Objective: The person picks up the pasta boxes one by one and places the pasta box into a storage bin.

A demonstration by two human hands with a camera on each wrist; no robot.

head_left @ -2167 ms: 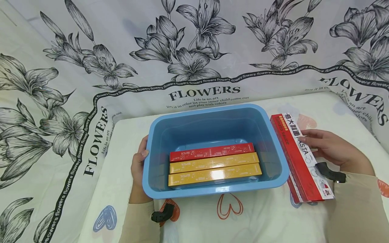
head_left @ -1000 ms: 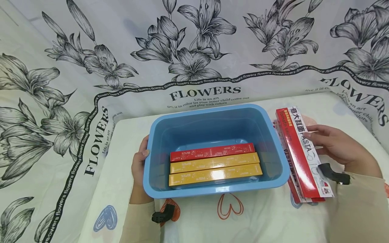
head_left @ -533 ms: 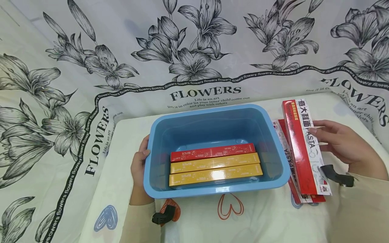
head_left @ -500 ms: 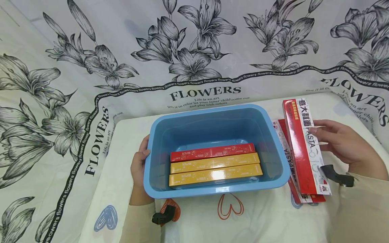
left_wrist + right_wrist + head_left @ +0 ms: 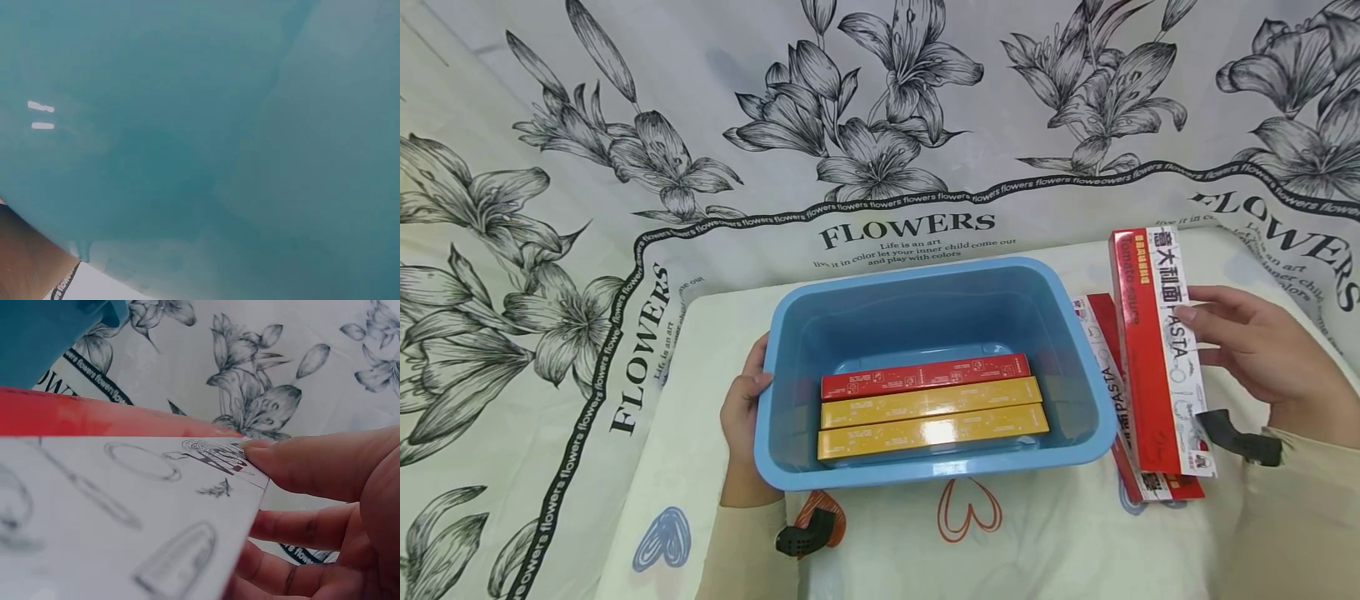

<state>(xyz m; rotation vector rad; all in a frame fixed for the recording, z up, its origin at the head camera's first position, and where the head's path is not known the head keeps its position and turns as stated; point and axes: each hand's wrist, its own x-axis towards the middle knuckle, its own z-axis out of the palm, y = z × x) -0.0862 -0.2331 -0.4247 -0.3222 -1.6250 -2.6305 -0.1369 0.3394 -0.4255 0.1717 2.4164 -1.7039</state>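
Note:
My left hand (image 5: 745, 417) holds the left rim of a blue plastic tub (image 5: 1037, 458), thumb over the edge. The tub's smooth wall (image 5: 187, 156) fills most of the left wrist view. To the right of the tub, my right hand (image 5: 1262, 346) pinches a red and white pasta box (image 5: 1153, 350) by its right edge. In the right wrist view, the thumb (image 5: 319, 462) lies on the white face and the fingers are underneath. Partly hidden below it, a second pasta box (image 5: 1101, 317) lies along the tub's right side.
Inside the tub, a red box (image 5: 925, 375) lies beside two yellow boxes (image 5: 928, 402), in a row towards the near side. A heart-print cloth (image 5: 865, 558) covers the surface. Behind hangs a flower-print curtain (image 5: 700, 100).
My right hand has shifted the upper pasta box away from the tub, right and towards the back, uncovering more of the box beneath. My left hand has stayed on the tub's rim.

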